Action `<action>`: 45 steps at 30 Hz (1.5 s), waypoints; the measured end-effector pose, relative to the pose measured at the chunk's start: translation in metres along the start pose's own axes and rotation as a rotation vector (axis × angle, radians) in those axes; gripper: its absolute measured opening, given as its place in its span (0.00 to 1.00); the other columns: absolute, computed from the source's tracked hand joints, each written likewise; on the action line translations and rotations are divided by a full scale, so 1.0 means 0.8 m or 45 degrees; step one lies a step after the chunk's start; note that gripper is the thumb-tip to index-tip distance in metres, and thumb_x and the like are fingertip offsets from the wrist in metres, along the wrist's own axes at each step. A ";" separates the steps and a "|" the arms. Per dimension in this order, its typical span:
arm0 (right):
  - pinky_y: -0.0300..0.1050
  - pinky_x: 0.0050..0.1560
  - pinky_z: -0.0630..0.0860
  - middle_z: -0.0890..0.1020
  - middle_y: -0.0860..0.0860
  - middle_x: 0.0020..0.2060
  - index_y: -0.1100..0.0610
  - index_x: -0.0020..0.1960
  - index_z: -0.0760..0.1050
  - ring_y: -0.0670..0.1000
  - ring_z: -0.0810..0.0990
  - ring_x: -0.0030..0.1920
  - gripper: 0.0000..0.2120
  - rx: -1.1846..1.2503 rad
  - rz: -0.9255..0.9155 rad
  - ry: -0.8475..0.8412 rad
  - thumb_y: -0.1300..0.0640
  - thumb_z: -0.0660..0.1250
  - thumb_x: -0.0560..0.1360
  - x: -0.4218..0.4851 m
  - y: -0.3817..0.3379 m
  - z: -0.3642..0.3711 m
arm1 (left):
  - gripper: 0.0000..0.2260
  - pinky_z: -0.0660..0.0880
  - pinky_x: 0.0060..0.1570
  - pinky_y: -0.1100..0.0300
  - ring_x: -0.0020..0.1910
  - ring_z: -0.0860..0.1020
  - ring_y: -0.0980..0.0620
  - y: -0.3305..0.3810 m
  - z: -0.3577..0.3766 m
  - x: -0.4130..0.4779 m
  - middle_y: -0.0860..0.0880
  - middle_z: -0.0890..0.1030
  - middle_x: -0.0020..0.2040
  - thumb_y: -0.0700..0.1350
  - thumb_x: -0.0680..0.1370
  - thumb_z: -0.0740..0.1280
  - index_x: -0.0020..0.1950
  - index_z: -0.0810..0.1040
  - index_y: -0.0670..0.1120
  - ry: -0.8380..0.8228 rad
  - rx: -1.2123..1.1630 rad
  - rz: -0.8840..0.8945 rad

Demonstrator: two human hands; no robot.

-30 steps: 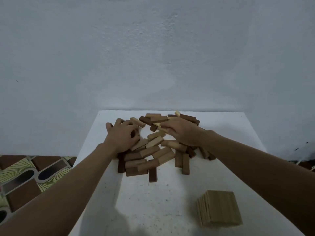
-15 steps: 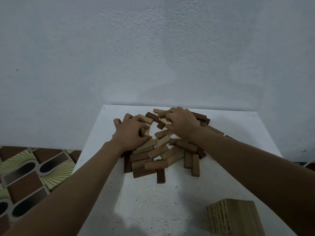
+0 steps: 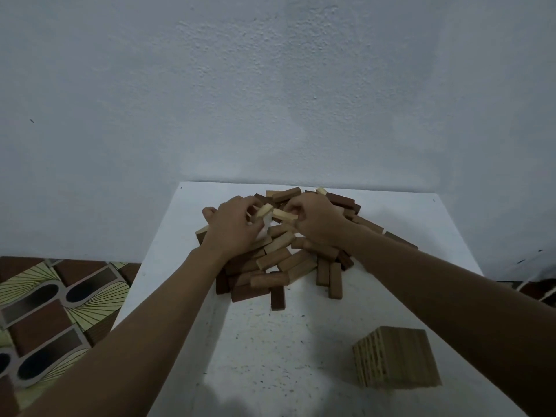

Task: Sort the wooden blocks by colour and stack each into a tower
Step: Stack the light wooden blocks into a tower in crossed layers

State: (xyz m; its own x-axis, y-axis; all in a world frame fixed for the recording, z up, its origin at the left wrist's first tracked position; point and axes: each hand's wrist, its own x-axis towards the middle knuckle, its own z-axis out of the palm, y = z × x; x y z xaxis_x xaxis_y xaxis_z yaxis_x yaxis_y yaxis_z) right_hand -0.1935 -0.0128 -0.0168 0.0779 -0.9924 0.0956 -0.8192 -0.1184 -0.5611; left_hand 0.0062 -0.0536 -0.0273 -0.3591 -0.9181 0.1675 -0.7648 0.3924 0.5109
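Observation:
A loose pile of wooden blocks [image 3: 288,260] in pale, mid-brown and dark red-brown tones lies on the far half of the white table [image 3: 270,350]. My left hand [image 3: 234,227] is over the pile's left side and pinches a pale block [image 3: 264,210]. My right hand [image 3: 316,219] is over the pile's right side and pinches another pale block [image 3: 284,215]. The two pale blocks nearly meet between my hands. A neat stack of pale blocks [image 3: 395,356] stands at the near right of the table.
A pale wall rises right behind the table's far edge. Patterned floor tiles [image 3: 54,311] show to the left, below the table's left edge. Bare tabletop lies between the pile and the pale stack.
Both hands have lifted a little off the pile and moved toward each other, each now holding a pale block. The view has shifted slightly.

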 end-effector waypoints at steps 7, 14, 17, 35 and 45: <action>0.25 0.39 0.67 0.75 0.47 0.46 0.58 0.55 0.79 0.40 0.72 0.41 0.11 0.029 -0.023 -0.353 0.63 0.73 0.73 -0.057 -0.047 -0.037 | 0.11 0.79 0.52 0.50 0.46 0.81 0.57 0.011 -0.052 -0.081 0.58 0.83 0.43 0.61 0.77 0.71 0.51 0.84 0.55 -0.078 -0.269 -0.094; 0.40 0.42 0.69 0.78 0.49 0.49 0.54 0.54 0.77 0.48 0.75 0.48 0.08 -0.334 -0.194 -0.819 0.59 0.71 0.75 -0.117 -0.097 -0.028 | 0.08 0.75 0.44 0.63 0.44 0.80 0.62 -0.004 -0.054 -0.199 0.60 0.83 0.42 0.51 0.74 0.77 0.50 0.82 0.62 -0.201 -0.276 -0.087; 0.42 0.45 0.71 0.78 0.47 0.47 0.54 0.51 0.76 0.49 0.75 0.48 0.06 -0.404 -0.251 -0.865 0.60 0.69 0.75 -0.129 -0.113 -0.015 | 0.08 0.77 0.48 0.59 0.45 0.80 0.62 -0.015 -0.043 -0.223 0.61 0.83 0.43 0.53 0.73 0.77 0.52 0.85 0.56 -0.169 -0.287 -0.116; 0.43 0.37 0.65 0.75 0.47 0.37 0.53 0.44 0.74 0.47 0.71 0.37 0.03 -0.223 -0.233 -0.416 0.59 0.66 0.76 -0.143 -0.128 0.053 | 0.03 0.71 0.58 0.40 0.54 0.74 0.57 -0.072 -0.007 -0.229 0.60 0.76 0.53 0.55 0.82 0.65 0.53 0.77 0.58 0.180 -0.340 0.027; 0.49 0.42 0.76 0.79 0.48 0.43 0.52 0.55 0.74 0.51 0.76 0.42 0.09 -0.311 -0.209 -0.325 0.53 0.64 0.75 -0.116 -0.140 0.063 | 0.25 0.58 0.69 0.43 0.79 0.56 0.55 -0.088 0.001 -0.172 0.58 0.59 0.80 0.65 0.83 0.45 0.80 0.60 0.64 0.007 -0.011 0.159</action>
State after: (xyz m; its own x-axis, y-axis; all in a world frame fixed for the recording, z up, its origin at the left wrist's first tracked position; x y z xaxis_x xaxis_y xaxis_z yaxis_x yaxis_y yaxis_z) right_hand -0.0805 0.0911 -0.0043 0.3327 -0.9413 -0.0571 -0.8929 -0.2950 -0.3402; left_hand 0.1091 0.0454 -0.0869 -0.4479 -0.8626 0.2351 -0.7097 0.5030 0.4933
